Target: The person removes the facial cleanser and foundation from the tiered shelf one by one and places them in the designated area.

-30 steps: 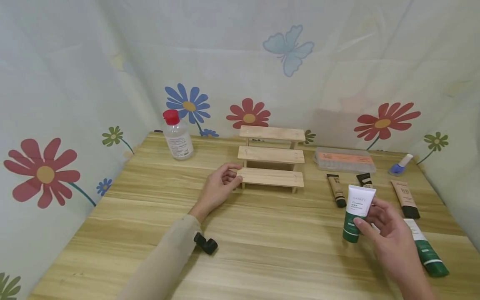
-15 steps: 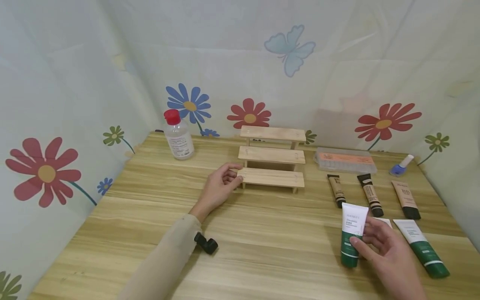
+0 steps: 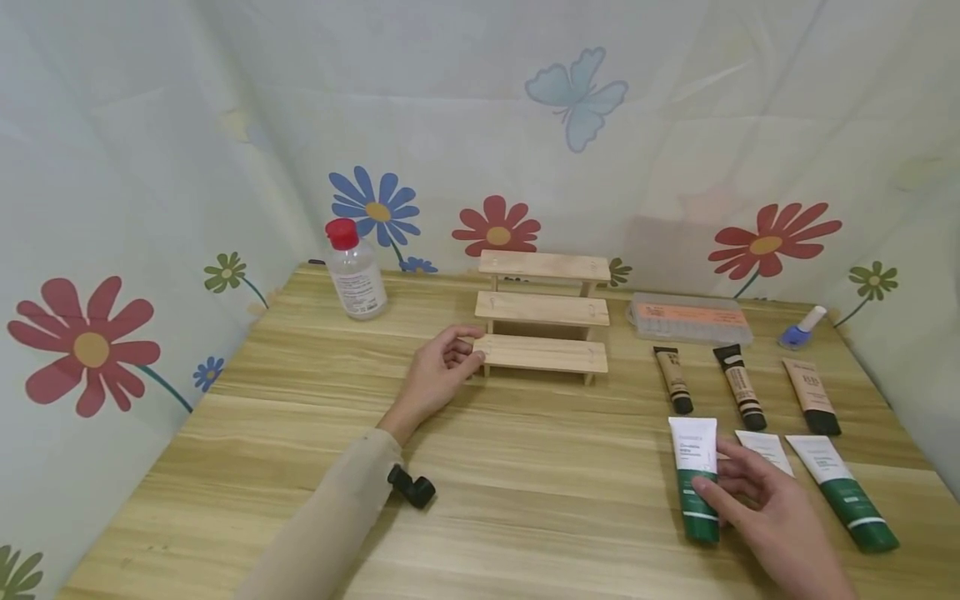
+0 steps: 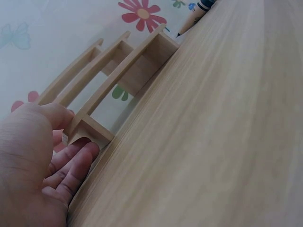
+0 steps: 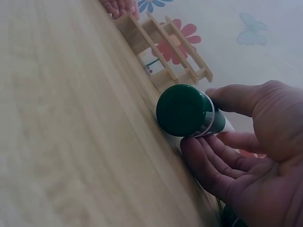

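Lowered since before, the green tube [image 3: 694, 487] lies flat on the table [image 3: 525, 483], right hand [image 3: 765, 508] grasping it.

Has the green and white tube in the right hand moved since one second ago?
Yes. The green and white tube went down, from level with the beige tubes to flat on the table before them.

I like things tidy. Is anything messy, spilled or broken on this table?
Nothing is spilled or broken. The tubes lie in neat rows, and the right hand holds the green-capped tube down flat beside them. The wooden stepped shelf stands straight, with the left hand at its end.
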The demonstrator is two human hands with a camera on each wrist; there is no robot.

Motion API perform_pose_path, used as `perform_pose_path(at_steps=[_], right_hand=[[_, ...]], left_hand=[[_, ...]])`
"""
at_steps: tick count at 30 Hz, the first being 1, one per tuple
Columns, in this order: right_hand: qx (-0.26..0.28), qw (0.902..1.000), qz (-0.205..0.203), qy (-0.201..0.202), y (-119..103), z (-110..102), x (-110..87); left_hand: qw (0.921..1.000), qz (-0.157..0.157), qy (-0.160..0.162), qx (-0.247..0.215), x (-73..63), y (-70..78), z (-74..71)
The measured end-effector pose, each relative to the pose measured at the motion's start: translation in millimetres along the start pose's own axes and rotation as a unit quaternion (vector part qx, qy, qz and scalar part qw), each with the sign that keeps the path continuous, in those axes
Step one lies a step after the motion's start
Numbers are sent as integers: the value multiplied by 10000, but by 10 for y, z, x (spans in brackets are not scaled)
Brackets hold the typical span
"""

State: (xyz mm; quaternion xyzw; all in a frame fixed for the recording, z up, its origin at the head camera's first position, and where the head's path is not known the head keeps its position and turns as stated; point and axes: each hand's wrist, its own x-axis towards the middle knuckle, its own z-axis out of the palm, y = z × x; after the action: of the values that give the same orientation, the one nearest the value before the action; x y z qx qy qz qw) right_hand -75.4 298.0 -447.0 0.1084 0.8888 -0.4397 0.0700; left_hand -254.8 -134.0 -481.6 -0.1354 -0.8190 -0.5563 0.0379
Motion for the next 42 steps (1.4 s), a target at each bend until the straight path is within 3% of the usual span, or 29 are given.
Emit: perform_pose_path(at_steps=[6, 15, 20, 25, 35, 42], right_hand=[[-460, 9985, -243, 163, -8, 38, 3], [-809, 9898, -785, 870, -1, 136, -58], [-843, 9825, -1097, 1247, 16, 159, -87], [-502, 9801, -1380, 1336, 39, 161, -109], [-256, 9831, -1110, 1432, -6, 160, -151], [-155, 9811, -761, 1772, -64, 157, -178]], left_hand=[[10000, 0, -20, 9, 1, 2, 3], [10000, 36, -7, 39, -7, 2, 2], [10000, 20, -12, 16, -17, 2, -7], [10000, 30, -12, 0, -27, 5, -16], [10000, -4, -39, -6, -32, 18, -13], [10000, -12, -37, 26, -38, 24, -14]])
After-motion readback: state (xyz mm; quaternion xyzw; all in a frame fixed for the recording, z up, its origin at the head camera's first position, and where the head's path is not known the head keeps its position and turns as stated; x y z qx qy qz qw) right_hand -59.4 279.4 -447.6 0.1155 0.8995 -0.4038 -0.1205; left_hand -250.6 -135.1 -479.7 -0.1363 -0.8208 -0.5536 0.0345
